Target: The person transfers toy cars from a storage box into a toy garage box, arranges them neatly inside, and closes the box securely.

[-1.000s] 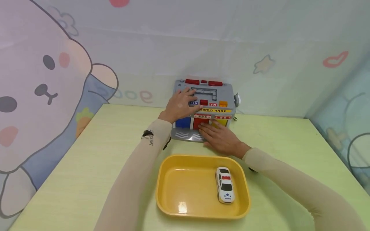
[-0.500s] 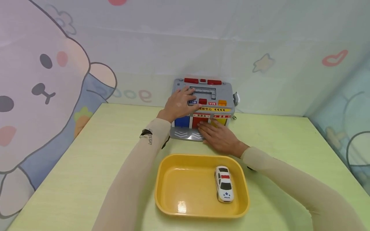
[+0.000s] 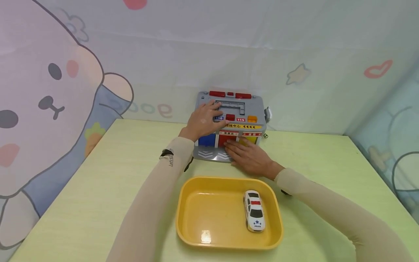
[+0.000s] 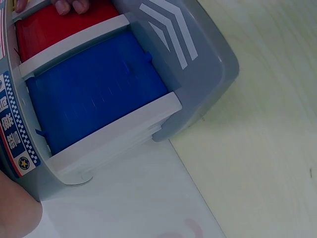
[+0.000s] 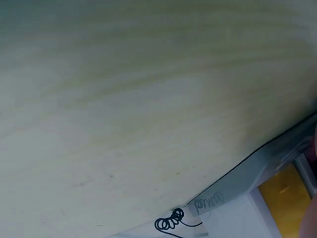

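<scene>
A grey toy garage [image 3: 255, 107] with blue, red and yellow doors stands at the back of the table. My left hand [image 3: 204, 118] rests on its top left, fingers spread beside the folded carry handle [image 3: 232, 103]. Low at the front, my right hand [image 3: 247, 155] lies with extended fingers against the red door [image 3: 226, 139] and partly covers the yellow door [image 5: 285, 198]. In the left wrist view the blue door [image 4: 94, 94] is down, and the right fingertips [image 4: 69, 5] touch the red one. Neither hand grips anything.
A yellow tray [image 3: 196, 211] sits in front of the garage, with a white toy police car [image 3: 255, 216] lying in its right half. A thin coiled cord [image 5: 171, 219] lies by the garage's right side. A printed cloth [image 3: 327, 98] hangs behind the table.
</scene>
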Tool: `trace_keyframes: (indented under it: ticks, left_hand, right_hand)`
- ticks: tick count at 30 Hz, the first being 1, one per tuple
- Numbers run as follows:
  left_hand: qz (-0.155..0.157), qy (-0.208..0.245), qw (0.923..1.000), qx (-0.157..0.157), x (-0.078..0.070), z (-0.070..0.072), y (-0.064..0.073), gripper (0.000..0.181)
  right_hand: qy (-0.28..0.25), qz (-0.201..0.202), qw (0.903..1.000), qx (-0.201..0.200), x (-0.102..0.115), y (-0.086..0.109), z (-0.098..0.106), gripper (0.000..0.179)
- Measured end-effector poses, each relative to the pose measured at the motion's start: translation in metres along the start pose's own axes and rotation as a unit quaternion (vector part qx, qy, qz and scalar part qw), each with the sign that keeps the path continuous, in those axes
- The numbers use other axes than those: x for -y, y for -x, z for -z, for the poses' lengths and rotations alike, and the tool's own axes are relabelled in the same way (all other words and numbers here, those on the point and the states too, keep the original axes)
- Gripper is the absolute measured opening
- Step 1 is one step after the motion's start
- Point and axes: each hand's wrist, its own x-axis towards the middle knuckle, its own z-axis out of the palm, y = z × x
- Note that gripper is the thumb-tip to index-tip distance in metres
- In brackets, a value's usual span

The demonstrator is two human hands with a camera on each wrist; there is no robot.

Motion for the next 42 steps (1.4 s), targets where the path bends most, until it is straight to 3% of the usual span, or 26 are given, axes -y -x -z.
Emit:
trace_keyframes:
  ticks: [6,14,17,20,25,32,42]
  left_hand:
    - [0.001,0.007,1.0000,0.001,0.002,0.000,-0.001,0.057]
    - [0.005,0.000,1.0000,0.000,0.008,0.002,0.001,0.056]
    - [0.003,-0.007,1.0000,-0.003,0.009,0.001,0.001,0.055]
    - [0.004,-0.010,0.9999,-0.008,0.010,0.001,0.001,0.055]
    - [0.009,-0.008,0.9999,-0.013,0.010,0.000,0.000,0.055]
    - [0.008,0.002,0.9999,-0.008,0.007,-0.003,-0.002,0.056]
    - [0.002,0.004,1.0000,-0.007,0.003,-0.004,-0.004,0.056]
  right_hand:
    - [-0.080,0.015,0.9960,-0.037,-0.005,0.003,0.014,0.057]
    - [-0.148,0.053,0.9801,-0.121,-0.008,-0.002,0.058,0.056]
    - [-0.168,0.034,0.9710,-0.167,-0.016,-0.006,0.075,0.067]
    - [-0.189,-0.014,0.9641,-0.186,-0.030,-0.012,0.085,0.075]
    - [-0.223,-0.118,0.9548,-0.157,-0.057,-0.018,0.083,0.079]
    - [-0.279,-0.235,0.9269,-0.087,-0.081,-0.018,0.061,0.089]
    - [-0.312,-0.279,0.9075,-0.035,-0.091,-0.016,0.046,0.098]
